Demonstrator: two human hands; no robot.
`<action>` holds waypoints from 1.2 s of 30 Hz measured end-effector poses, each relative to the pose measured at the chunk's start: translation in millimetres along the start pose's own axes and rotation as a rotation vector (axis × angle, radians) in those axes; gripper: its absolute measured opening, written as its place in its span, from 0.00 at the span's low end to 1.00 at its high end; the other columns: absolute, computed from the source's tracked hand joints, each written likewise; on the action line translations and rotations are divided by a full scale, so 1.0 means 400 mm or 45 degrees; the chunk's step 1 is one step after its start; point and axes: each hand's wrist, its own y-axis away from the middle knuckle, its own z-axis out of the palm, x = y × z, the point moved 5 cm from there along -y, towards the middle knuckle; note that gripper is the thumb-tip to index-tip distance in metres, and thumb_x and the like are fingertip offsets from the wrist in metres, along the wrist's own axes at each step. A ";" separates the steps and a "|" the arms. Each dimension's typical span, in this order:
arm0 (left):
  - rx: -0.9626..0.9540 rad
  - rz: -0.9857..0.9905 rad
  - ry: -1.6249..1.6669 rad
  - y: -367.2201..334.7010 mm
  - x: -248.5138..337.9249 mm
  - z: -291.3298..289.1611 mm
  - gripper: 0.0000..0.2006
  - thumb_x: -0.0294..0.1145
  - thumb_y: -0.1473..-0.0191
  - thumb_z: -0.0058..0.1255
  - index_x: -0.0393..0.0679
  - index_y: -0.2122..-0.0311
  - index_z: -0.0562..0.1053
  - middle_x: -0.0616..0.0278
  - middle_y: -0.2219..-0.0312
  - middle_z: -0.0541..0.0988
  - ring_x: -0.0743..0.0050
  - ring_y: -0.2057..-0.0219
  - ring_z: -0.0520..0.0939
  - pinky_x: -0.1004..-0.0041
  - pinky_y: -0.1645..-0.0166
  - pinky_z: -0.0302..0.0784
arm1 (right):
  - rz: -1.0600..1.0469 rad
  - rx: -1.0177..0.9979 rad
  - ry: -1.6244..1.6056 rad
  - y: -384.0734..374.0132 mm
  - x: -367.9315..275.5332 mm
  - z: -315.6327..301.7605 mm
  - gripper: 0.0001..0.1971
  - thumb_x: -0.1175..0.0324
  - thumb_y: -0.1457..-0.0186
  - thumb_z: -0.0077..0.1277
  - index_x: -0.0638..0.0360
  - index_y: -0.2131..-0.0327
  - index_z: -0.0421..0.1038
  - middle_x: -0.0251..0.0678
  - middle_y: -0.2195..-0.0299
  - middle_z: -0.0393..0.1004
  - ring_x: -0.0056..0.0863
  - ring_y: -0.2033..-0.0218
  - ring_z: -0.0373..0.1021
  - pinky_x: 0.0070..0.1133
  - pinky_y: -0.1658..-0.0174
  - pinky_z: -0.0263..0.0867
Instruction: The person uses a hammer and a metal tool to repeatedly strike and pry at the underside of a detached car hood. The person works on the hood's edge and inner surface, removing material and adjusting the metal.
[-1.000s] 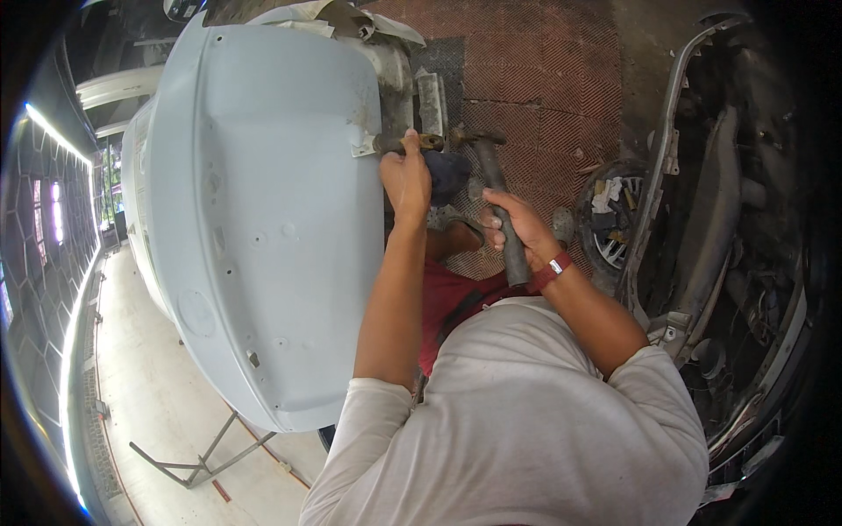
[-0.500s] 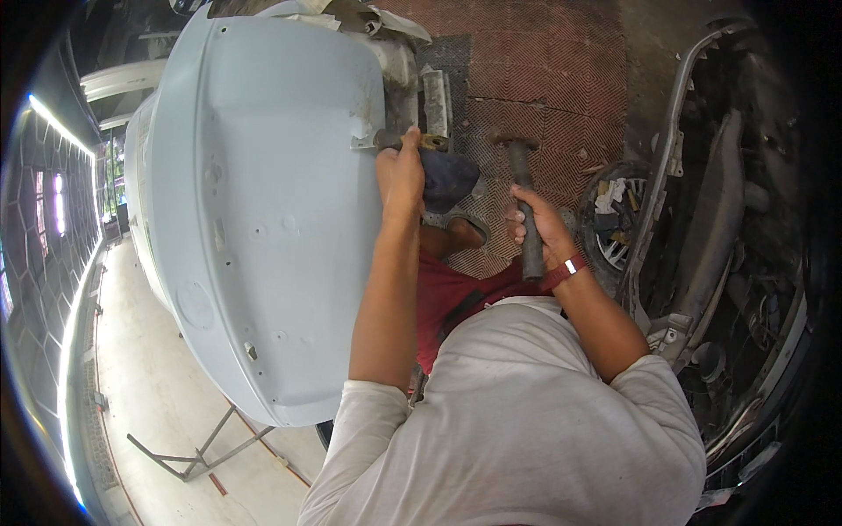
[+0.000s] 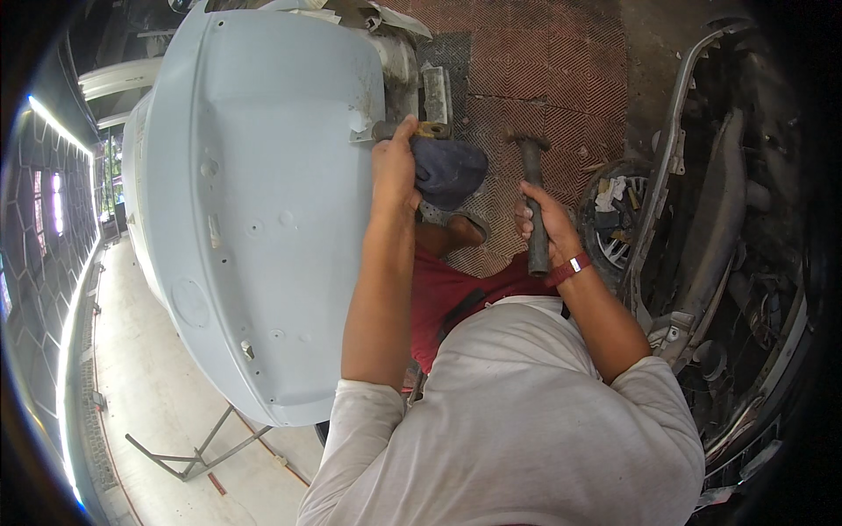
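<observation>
My left hand [image 3: 394, 167] is closed around a short dark bar tool [image 3: 383, 131] with a yellowish-brown far end; its exact kind is unclear. The bar's dark end lies at the edge of a large pale blue-grey car body panel [image 3: 289, 167], by a scuffed white corner. Below the bar is a dark blue cloth-like bundle [image 3: 452, 168]; whether the hand also holds it cannot be made out. In my right hand [image 3: 550, 223] is a hammer [image 3: 536, 197], gripped partway along its dark handle with the head pointing away from me. The hammer is apart from the panel.
A wheel-shaped holder [image 3: 617, 215] with rags and small items stands on the right. Beside it rises a stripped, dark car body [image 3: 702, 228] with a metal edge. Red textured mats [image 3: 548, 70] cover the floor ahead. A metal stand [image 3: 197, 456] is at the lower left.
The hammer has shifted slightly to the right with my right hand. My left hand and its bar have moved slightly away from me and left; more of the dark blue bundle shows.
</observation>
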 end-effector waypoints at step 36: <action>0.110 0.134 -0.554 -0.105 -0.144 -0.038 0.35 0.59 0.33 0.52 0.24 0.49 0.70 0.43 0.57 0.79 0.57 0.59 0.82 0.60 0.51 0.78 | 0.061 -0.049 0.003 0.024 0.051 0.088 0.14 0.54 0.35 0.60 0.52 0.61 0.69 0.27 0.81 0.71 0.19 0.86 0.69 0.20 0.83 0.68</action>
